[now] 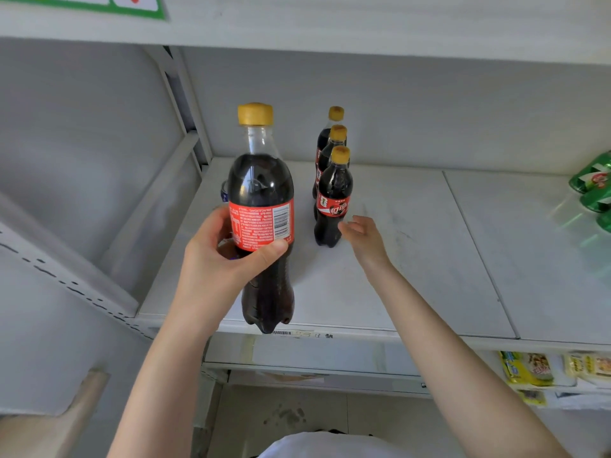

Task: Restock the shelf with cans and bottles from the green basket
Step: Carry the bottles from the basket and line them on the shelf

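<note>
My left hand (216,259) grips a cola bottle (263,180) with a yellow cap and red label, held upright above the front edge of the white shelf (413,259). Three more cola bottles stand in a row going back on the shelf; the front one (332,200) is nearest. My right hand (363,236) is open, fingers relaxed, right beside the base of that front bottle; contact is unclear. The green basket is out of view.
Green cans (595,190) lie at the shelf's right edge. A metal upright (185,104) bounds the shelf on the left. Yellow snack packs (529,368) sit on the lower shelf at right. A shelf board (330,24) runs overhead.
</note>
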